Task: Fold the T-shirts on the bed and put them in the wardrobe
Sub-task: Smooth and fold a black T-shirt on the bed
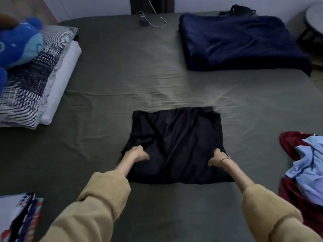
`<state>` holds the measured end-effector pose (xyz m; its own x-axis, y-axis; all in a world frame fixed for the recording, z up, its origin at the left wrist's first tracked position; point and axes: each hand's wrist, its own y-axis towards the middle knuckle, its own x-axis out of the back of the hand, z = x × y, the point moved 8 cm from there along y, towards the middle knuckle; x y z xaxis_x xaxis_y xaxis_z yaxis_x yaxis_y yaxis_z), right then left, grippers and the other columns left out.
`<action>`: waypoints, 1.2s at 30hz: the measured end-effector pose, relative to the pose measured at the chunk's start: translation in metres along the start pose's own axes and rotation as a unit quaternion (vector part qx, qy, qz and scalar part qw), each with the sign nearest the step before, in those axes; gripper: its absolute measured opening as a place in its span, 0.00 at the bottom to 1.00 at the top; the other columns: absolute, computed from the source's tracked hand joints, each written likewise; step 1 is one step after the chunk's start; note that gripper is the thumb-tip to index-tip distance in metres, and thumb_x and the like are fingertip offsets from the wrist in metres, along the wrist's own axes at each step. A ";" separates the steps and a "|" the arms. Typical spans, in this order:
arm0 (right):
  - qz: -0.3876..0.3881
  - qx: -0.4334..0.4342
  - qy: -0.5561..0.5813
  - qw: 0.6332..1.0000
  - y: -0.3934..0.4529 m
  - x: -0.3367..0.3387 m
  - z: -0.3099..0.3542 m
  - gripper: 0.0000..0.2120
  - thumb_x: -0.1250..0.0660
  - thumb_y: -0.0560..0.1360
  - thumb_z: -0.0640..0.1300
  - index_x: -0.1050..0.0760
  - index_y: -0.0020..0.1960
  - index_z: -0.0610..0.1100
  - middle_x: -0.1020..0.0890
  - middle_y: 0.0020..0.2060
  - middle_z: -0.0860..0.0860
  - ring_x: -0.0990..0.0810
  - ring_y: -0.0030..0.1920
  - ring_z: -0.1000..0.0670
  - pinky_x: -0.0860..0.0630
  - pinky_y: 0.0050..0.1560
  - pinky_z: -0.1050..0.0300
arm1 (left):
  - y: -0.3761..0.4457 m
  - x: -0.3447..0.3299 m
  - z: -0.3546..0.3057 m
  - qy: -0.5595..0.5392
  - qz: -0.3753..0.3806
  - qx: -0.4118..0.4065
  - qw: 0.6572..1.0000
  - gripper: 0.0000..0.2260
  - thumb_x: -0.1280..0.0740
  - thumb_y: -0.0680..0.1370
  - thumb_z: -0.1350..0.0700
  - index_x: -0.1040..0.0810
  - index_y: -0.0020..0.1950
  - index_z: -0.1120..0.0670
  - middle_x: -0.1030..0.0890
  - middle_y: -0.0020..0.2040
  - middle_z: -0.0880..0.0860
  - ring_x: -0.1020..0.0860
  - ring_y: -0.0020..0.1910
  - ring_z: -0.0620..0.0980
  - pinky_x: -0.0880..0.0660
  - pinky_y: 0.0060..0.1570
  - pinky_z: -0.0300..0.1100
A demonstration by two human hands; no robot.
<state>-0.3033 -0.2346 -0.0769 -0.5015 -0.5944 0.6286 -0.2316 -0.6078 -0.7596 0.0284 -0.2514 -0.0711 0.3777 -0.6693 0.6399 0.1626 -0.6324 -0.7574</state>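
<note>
Left hand [138, 153] and right hand [217, 157] each pinched the black T-shirt [176, 137] edges; uneven grip risked skewing the fold.

Grey-green bed [113, 81] with black T-shirt [176, 137], navy blanket [239, 44], pillows [35, 81].

Two hands [176, 157], two pillows [35, 88] (one toy [17, 44])
</note>
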 end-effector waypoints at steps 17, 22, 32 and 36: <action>-0.131 -0.218 0.171 0.952 0.021 -0.039 -0.087 0.27 0.34 0.74 0.35 0.43 0.67 0.36 0.27 0.62 0.39 0.28 0.62 0.39 0.37 0.63 0.45 | 0.004 -0.013 -0.005 0.187 -0.158 -0.137 0.960 0.07 0.41 0.80 0.57 0.27 0.56 0.56 0.23 0.57 0.53 0.25 0.57 0.54 0.33 0.59 0.49; -0.037 -0.093 0.167 0.981 0.019 -0.032 -0.044 0.18 0.32 0.73 0.51 0.27 0.56 0.40 0.22 0.54 0.44 0.26 0.61 0.41 0.38 0.68 0.42 | 0.006 0.018 -0.008 0.122 -0.220 -0.086 0.964 0.09 0.42 0.80 0.57 0.29 0.59 0.56 0.25 0.59 0.54 0.26 0.59 0.54 0.31 0.55 0.48; -0.067 0.166 0.304 0.936 -0.027 0.051 0.085 0.26 0.23 0.65 0.48 0.28 0.57 0.37 0.21 0.53 0.44 0.22 0.55 0.45 0.24 0.57 0.47 | -0.053 -0.031 -0.117 -0.137 0.139 -0.231 0.953 0.36 0.23 0.66 0.43 0.35 0.68 0.51 0.27 0.60 0.48 0.27 0.60 0.47 0.30 0.58 0.40; -0.189 0.194 0.406 0.873 -0.082 0.106 0.103 0.34 0.22 0.65 0.42 0.38 0.63 0.38 0.26 0.52 0.45 0.25 0.55 0.45 0.27 0.59 0.48 | -0.077 0.035 -0.153 -0.264 -0.116 -0.282 0.915 0.08 0.32 0.75 0.59 0.25 0.53 0.57 0.20 0.53 0.58 0.22 0.54 0.55 0.31 0.44 0.41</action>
<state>-0.2518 -0.3018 0.0691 -0.9126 0.1601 0.3762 -0.2869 -0.9063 -0.3104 -0.1104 -0.2855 0.0292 0.8050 -0.3028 0.5102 -0.1446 -0.9342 -0.3262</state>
